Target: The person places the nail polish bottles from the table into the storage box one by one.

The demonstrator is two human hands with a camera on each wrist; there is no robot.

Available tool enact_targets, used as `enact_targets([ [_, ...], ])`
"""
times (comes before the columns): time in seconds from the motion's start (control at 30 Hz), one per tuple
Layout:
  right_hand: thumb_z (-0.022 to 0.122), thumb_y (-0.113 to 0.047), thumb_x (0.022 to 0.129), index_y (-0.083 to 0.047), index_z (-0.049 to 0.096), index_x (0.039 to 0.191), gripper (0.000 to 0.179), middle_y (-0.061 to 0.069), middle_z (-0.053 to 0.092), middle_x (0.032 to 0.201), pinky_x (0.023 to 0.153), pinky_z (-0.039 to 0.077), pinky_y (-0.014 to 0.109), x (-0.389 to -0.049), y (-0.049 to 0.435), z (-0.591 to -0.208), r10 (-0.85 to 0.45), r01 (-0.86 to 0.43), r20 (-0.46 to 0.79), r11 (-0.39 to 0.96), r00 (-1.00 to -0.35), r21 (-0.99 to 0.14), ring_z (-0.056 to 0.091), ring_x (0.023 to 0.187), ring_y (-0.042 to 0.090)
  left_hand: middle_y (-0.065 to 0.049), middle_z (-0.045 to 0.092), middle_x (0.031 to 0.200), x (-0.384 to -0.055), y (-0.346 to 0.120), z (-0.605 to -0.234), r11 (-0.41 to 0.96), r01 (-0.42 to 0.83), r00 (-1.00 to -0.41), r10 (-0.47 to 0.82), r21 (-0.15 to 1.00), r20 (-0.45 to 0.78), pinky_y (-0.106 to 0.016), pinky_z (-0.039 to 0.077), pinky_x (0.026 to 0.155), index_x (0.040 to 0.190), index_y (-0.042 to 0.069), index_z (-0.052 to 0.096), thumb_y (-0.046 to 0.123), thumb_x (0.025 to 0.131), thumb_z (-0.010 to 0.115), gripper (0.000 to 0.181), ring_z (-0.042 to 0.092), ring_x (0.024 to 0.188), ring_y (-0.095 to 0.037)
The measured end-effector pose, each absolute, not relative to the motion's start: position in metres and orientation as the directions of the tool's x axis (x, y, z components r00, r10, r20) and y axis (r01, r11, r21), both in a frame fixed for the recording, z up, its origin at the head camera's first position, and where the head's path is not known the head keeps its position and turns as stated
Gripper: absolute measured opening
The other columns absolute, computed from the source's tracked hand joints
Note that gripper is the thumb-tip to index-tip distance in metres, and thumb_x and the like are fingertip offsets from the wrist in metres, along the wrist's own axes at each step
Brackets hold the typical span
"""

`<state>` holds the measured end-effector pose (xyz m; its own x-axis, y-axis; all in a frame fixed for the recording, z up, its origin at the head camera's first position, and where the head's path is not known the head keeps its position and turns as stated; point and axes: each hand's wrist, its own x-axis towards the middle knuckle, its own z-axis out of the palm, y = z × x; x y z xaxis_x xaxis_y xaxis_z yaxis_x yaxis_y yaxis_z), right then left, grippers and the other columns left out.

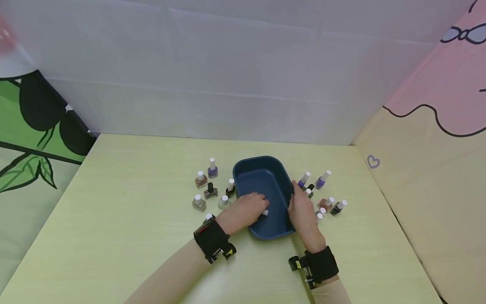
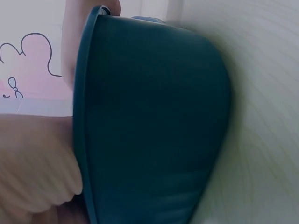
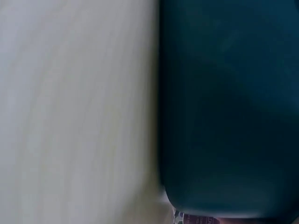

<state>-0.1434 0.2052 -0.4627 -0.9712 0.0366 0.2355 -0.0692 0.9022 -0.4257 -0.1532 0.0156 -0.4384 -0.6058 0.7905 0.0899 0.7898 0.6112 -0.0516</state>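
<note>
A dark blue plastic basin (image 1: 263,162) stands on the table, its outer wall (image 2: 154,112) filling much of the left wrist view. My left hand (image 1: 244,211) reaches over the left rim into it, fingers curled around a nail polish bottle whose white cap (image 1: 265,212) pokes out below them; the rest of that bottle is hidden by the hand. On the opposite side, my right hand (image 1: 303,210) grips the basin's right wall at the rim. Only the basin's side (image 3: 229,116) and a sliver of a bottle (image 3: 198,219) show in the right wrist view.
Several nail polish bottles, among them a purple one (image 1: 212,171) and a clear one (image 1: 199,204), stand left of the basin. More bottles, such as a dark one (image 1: 337,208), are grouped close to my right hand. A pale wall (image 1: 228,84) rises behind the table.
</note>
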Motion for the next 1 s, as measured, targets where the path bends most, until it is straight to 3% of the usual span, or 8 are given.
enact_targets([
  [0.2,0.049,-0.005,0.094,0.010,0.054,0.123,0.033,0.029,0.064,0.101,0.068,0.054,0.051,-0.1424,0.2037,-0.4613,0.063,-0.050,0.263,0.914,-0.963,-0.402,0.063,0.084,0.040,0.001,0.063,0.083,-0.1531,0.0157,-0.4366,0.596,0.798,-0.584,0.802,-0.088,0.125,-0.024,0.051,0.072,0.086,0.018,0.071,0.010,0.091,0.056,0.017,0.059,0.078,-0.014],
  [0.33,0.048,-0.007,0.095,0.012,0.055,0.118,0.031,0.029,0.065,0.097,0.067,0.053,0.051,-0.1437,0.2036,-0.4624,0.088,-0.016,0.244,0.918,-0.966,-0.397,0.063,0.081,0.040,0.003,0.063,0.081,-0.1545,0.0161,-0.4370,0.597,0.800,-0.588,0.799,-0.051,0.129,-0.023,0.051,0.069,0.081,0.019,0.071,0.010,0.088,0.060,0.017,0.059,0.076,-0.012],
  [0.63,0.048,-0.008,0.095,0.012,0.054,0.119,0.031,0.029,0.065,0.096,0.066,0.054,0.051,-0.1425,0.2038,-0.4631,0.091,-0.008,0.225,0.915,-0.970,-0.403,0.063,0.079,0.040,0.004,0.065,0.083,-0.1563,0.0177,-0.4381,0.599,0.799,-0.601,0.795,0.058,0.082,-0.021,0.051,0.070,0.084,0.018,0.073,0.007,0.088,0.059,0.018,0.059,0.077,-0.010],
  [1.0,0.047,-0.009,0.096,0.011,0.053,0.120,0.032,0.030,0.063,0.096,0.063,0.053,0.052,-0.1423,0.2037,-0.4621,0.089,0.007,0.186,0.917,-0.979,-0.399,0.063,0.077,0.041,0.004,0.063,0.081,-0.1576,0.0172,-0.4390,0.583,0.812,-0.581,0.808,0.011,0.100,-0.024,0.050,0.067,0.084,0.020,0.071,0.010,0.091,0.056,0.020,0.058,0.073,-0.010],
])
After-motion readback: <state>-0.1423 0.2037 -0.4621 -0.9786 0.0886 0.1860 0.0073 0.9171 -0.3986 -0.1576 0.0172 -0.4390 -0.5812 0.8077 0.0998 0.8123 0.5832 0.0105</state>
